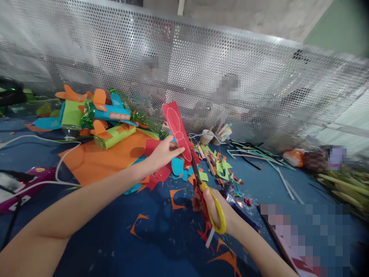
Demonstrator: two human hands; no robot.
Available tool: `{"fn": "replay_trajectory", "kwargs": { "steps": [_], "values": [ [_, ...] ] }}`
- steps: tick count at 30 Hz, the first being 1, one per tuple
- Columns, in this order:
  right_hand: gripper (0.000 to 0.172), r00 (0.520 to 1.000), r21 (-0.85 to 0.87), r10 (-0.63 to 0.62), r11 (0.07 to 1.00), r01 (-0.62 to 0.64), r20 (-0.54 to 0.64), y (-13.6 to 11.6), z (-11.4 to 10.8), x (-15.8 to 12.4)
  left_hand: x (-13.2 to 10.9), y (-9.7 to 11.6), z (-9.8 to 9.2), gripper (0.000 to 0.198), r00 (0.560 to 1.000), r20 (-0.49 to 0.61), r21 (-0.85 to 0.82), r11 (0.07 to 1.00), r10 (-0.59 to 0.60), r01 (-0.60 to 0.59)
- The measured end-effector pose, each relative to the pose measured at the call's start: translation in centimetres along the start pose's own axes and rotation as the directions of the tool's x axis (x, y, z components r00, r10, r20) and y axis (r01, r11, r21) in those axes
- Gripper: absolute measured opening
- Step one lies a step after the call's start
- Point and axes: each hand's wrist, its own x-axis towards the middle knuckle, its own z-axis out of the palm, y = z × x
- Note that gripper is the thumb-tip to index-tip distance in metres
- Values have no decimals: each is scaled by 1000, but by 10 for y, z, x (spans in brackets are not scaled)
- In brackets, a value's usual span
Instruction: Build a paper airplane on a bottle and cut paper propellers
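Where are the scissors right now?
Head view, right of centre: the scissors are in the right hand, blades at the edge of the red paper strip in the left hand.

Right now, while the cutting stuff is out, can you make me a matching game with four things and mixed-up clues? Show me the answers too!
Things:
1. Red strip
2. Scissors
3. Large paper sheet
4. Metal panel

Clues:
A. Orange, lying on the blue table
B. In the right hand, with a yellow handle loop
C. Full of small holes, standing behind the table
D. Between the fingers of the left hand, with pale outlines drawn on it

Right pairs: 1-D, 2-B, 3-A, 4-C
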Motion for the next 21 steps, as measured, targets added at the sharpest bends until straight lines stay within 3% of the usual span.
{"fn": "replay_trajectory", "kwargs": {
  "steps": [5, 10, 21],
  "values": [
    [57, 999, -11, -34, 999, 34, -11, -2, -2, 2, -1, -1, 0, 24, 999, 45, 131, 991, 12, -18],
    [57, 999, -5, -44, 999, 44, -2, -1, -2, 2, -3, -5, 2, 26, 998, 22, 258, 964, 67, -70],
    [59, 997, -5, -80, 997, 80, -19, -4, -2, 1, -8, 3, 8, 22, 996, 60, 249, 966, 64, -77]
  ]
}}
